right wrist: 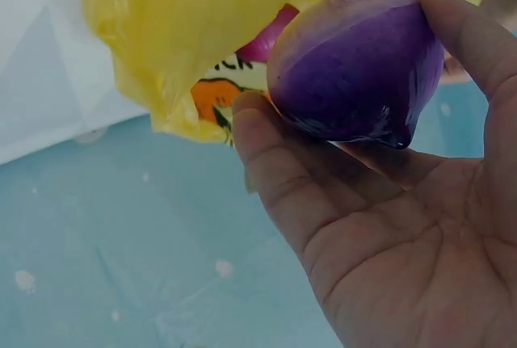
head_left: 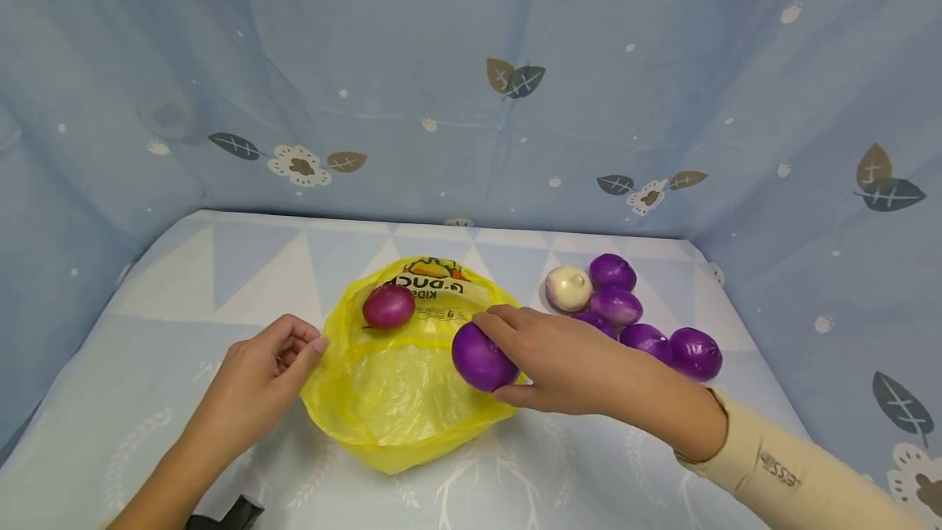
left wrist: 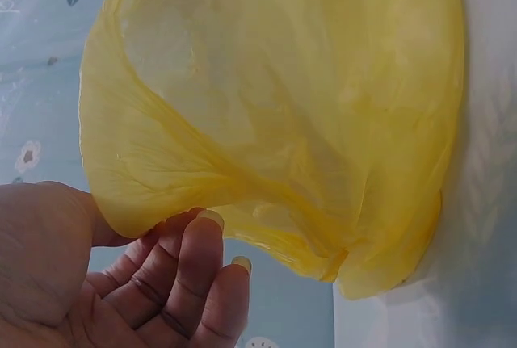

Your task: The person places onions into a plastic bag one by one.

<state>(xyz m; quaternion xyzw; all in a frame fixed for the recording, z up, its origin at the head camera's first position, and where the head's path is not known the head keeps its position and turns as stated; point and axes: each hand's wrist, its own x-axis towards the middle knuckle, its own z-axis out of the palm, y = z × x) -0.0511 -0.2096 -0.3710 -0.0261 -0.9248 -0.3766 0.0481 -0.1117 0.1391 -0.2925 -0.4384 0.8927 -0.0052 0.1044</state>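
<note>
A yellow plastic bag [head_left: 401,452] stands wide at the mouth in the middle of the table, a printed duck picture on its inner wall. Its left rim is pinched between thumb and fingers of my left hand [head_left: 257,383]. A reddish-purple onion [head_left: 388,307] lies inside, near the back left. Over the right side of the bag's mouth, my right hand [head_left: 559,362] grips a glossy purple onion [head_left: 483,358] with thumb and fingers spread round it. In the right wrist view this onion [right wrist: 355,73] shows a paler top and a pointed tip.
Several purple onions [head_left: 616,306] are grouped at the right of the table, partly behind my right forearm. A whitish onion [head_left: 569,289] sits among them. A black object [head_left: 239,514] shows at my left wrist. Blue patterned curtain [head_left: 427,105] encloses the back and sides.
</note>
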